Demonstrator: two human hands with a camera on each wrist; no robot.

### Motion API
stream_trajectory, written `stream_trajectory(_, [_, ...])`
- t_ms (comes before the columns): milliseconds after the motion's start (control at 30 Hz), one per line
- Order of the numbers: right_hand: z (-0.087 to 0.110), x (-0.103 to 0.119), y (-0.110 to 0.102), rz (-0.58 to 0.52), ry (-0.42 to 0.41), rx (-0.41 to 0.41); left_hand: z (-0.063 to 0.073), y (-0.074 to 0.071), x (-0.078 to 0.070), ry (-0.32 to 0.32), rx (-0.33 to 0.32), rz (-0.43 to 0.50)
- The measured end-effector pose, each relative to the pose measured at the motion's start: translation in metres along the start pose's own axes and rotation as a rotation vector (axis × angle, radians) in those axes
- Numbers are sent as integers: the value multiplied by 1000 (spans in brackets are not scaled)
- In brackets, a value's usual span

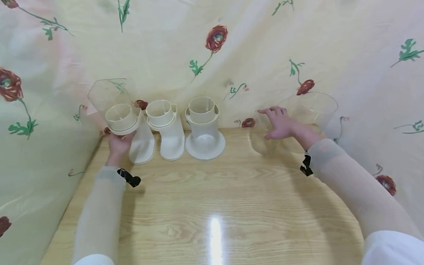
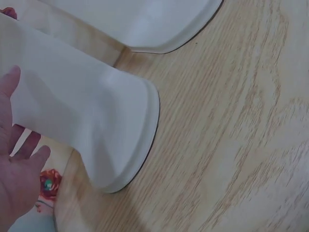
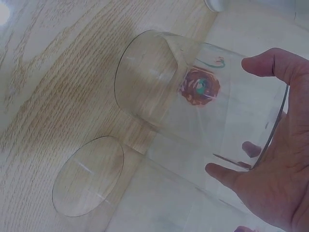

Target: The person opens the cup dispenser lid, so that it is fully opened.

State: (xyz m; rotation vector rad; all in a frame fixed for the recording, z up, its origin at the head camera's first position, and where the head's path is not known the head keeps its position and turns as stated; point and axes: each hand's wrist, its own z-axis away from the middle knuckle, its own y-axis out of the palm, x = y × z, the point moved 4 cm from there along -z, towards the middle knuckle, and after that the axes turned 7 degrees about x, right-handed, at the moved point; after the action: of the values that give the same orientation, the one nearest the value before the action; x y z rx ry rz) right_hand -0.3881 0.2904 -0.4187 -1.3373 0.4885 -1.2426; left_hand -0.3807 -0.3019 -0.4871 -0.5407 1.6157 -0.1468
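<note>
Carefully spread around the upper rim, the right hand (image 1: 281,125) wraps its fingers and thumb about a clear, smooth-walled cylinder (image 3: 149,92), which stands upright at the right rear of the counter (image 1: 173,214). A wide span suits such thin, slick walls: light, even pressure from both sides should hold better than a hard pinch. A wider clear container (image 1: 320,108) stands beside it, so a straight lift would best avoid a knock

Well apart from it, the left hand (image 1: 120,144) is at the column of the leftmost glossy white stand (image 2: 111,116), just under its ring; whether the fingers truly grip or merely touch, I cannot tell. Holding the column squarely would keep the round-ended foot flat. A short, ivory-white round cup (image 1: 119,120) sits in that ring, with a see-through, angular-edged piece (image 1: 102,92) behind it

To the right come a similar white stand (image 1: 172,144) and a white disc-footed stand (image 1: 205,149), all matt-grained wood below and poppy-printed cloth (image 1: 257,38) behind
</note>
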Motion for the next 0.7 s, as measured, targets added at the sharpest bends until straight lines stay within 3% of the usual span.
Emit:
stream_trajectory(200, [-2, 1, 2, 12, 12, 5, 2, 8, -5, 33, -89, 44])
stream_trajectory(300, [-5, 1, 3, 17, 4, -3, 0, 13, -10, 107, -146, 25])
stream_trajectory(400, [-6, 2, 5, 13, -4, -6, -1, 17, -14, 137, -178, -84])
stream_trajectory(533, [-6, 4, 7, 8, 0, -4, -2, 20, -19, 93, -185, -181])
stream_trajectory(667, [-6, 6, 9, 14, -1, -8, -3, 23, -20, 64, -185, -104])
stream_trajectory(700, [-7, 7, 9, 17, -6, -9, -4, 24, -19, 60, -175, -1])
